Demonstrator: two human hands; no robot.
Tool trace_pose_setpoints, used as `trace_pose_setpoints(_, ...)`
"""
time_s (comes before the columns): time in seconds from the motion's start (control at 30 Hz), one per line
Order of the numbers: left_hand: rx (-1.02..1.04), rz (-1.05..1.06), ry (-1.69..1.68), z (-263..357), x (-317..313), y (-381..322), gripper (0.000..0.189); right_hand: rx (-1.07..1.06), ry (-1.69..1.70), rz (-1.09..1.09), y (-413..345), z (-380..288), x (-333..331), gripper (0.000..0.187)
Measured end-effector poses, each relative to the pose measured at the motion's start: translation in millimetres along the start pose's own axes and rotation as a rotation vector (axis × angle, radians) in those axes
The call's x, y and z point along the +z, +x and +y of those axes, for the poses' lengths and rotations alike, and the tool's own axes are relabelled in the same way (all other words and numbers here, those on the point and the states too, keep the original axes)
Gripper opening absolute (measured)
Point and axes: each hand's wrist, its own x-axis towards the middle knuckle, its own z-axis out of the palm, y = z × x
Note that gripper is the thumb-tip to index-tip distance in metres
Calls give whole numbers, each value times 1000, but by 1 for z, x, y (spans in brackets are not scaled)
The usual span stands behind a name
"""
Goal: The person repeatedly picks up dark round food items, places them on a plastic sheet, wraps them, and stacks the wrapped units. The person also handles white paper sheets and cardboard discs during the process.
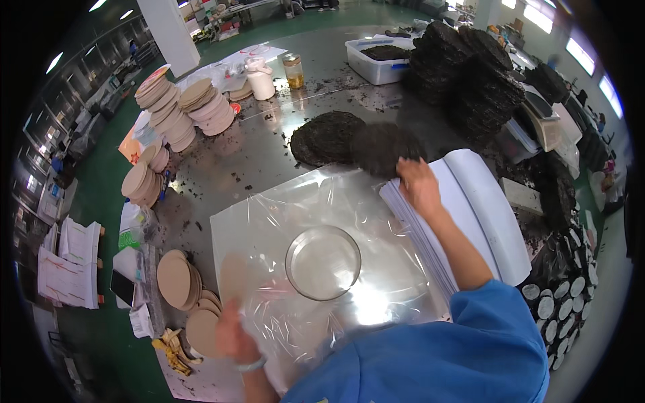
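Note:
My left hand (pixel 236 332), blurred by motion, holds a tan cardboard disc (pixel 233 274) over the left side of a clear plastic film sheet (pixel 388 242). More cardboard discs (pixel 174 279) lie in piles beside it. Pinched at its right edge by my right hand (pixel 418 185) is a dark, flaky round sheet (pixel 385 148), also blurred; it looks like dried seaweed. A pile of similar dark sheets (pixel 325 136) lies just left of it. On the film, between my hands, rests a round metal ring (pixel 323 298). Under my right forearm is a thick stack of white sheets (pixel 468 216).
Tall dark stacks (pixel 466 75) and a plastic tub (pixel 375 68) of dark flakes stand at the back right. Cardboard disc stacks (pixel 169 116), a white canister (pixel 259 80) and a glass jar (pixel 293 70) are at the back left. A banana peel (pixel 174 350) lies front left.

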Motion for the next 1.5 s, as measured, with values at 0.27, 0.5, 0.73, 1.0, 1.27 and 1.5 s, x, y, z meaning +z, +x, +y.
trace_pose_setpoints(0.27, 381, -332, -284, 66, 119, -30, 21, 228, 452, -267, -92, -16, 41, 64)
trace_pose_setpoints(0.5, 287, -323, -367, 63, 123, -40, 21, 268, 554, -381, -93, 0, 46, 39)
trace_pose_setpoints(0.73, 279, -411, -337, 58, 124, -50, 28, 104, 270, -423, -96, -1, 53, 39)
trace_pose_setpoints(1.0, 354, -467, -327, 52, 111, -64, 33, 69, 223, -322, -97, -22, 48, 60)
trace_pose_setpoints(1.27, 354, -448, -386, 56, 119, -48, 31, 107, 176, -139, -110, -32, 39, 51)
trace_pose_setpoints(1.5, 356, -387, -378, 58, 112, -48, 36, 96, 173, -120, -106, -36, 42, 51)
